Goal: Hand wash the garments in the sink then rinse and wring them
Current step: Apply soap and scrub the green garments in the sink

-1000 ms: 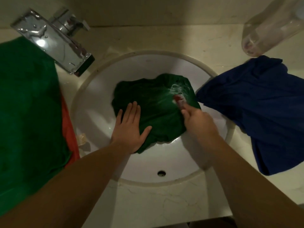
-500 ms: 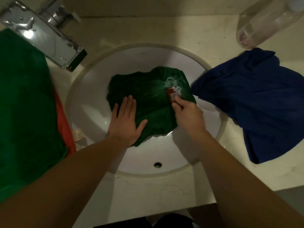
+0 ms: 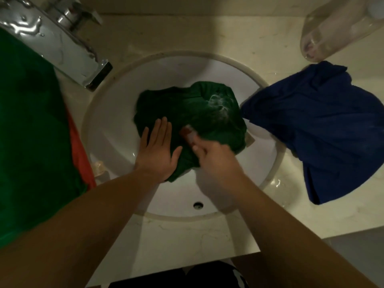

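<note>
Garment of dark green wet cloth [image 3: 187, 109] bunched in the bowl of the round white ceramic sink [image 3: 116, 125], patch of white suds [image 3: 216, 100] on its far right part. Left hand [image 3: 158, 156] laid flat on the garment's near left edge, fingers straight, thumb spread, pressing the cloth down. Right hand [image 3: 216, 161] blurred, fingers curled round a small reddish lump [image 3: 187, 132] held against the cloth just right of the left hand; kind of lump not to be told. Dark blue cloth garment [image 3: 322, 125] spread on the beige marble counter [image 3: 187, 235] at right, one corner hanging over the sink rim, just beside the green garment. Large green cloth [image 3: 27, 132] on the counter at left, strip of orange-red cloth [image 3: 80, 150] along its sink-side edge. Wet chrome tap [image 3: 62, 44] at far left, spout end above the bowl's edge. Clear plastic bottle [image 3: 332, 32] at the far right corner.
</note>
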Demonstrator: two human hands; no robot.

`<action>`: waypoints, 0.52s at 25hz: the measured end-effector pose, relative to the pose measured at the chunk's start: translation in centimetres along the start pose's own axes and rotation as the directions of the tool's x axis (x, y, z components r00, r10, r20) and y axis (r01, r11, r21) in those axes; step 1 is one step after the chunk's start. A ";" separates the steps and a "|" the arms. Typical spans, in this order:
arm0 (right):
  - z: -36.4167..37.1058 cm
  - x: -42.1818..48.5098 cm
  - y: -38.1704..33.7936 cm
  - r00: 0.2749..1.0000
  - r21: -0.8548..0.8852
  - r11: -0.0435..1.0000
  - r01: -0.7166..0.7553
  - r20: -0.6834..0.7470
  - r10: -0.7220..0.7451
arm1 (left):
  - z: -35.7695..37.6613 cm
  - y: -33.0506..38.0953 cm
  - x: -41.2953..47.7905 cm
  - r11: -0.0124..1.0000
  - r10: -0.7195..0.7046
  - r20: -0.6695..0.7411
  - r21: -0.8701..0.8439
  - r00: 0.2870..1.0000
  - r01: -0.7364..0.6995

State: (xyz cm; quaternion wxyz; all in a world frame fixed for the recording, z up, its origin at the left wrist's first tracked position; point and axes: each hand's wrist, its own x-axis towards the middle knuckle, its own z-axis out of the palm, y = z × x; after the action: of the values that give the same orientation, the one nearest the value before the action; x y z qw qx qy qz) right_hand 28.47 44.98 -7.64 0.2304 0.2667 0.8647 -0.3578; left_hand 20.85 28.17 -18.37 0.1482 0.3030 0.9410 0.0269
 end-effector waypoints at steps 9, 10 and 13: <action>-1.9 -2.0 0.1 0.999 -0.152 0.988 -0.009 0.039 0.015 | -0.3 0.0 0.1 0.999 0.002 0.044 0.034 0.999 -0.004; -1.7 -2.8 0.4 0.998 -0.231 0.973 0.022 0.060 -0.008 | -0.3 0.0 0.1 0.999 0.006 0.046 0.031 0.999 -0.007; -6.3 -1.7 2.6 0.992 -0.510 0.854 -0.106 0.002 0.125 | -0.2 -0.1 0.1 1.000 0.014 0.052 0.005 0.999 -0.014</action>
State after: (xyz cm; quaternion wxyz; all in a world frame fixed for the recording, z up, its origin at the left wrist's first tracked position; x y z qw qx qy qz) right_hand 30.09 50.72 -3.95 0.3287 0.2415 0.9067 -0.1072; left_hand 20.69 28.19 -18.26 0.1713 0.3104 0.9349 0.0174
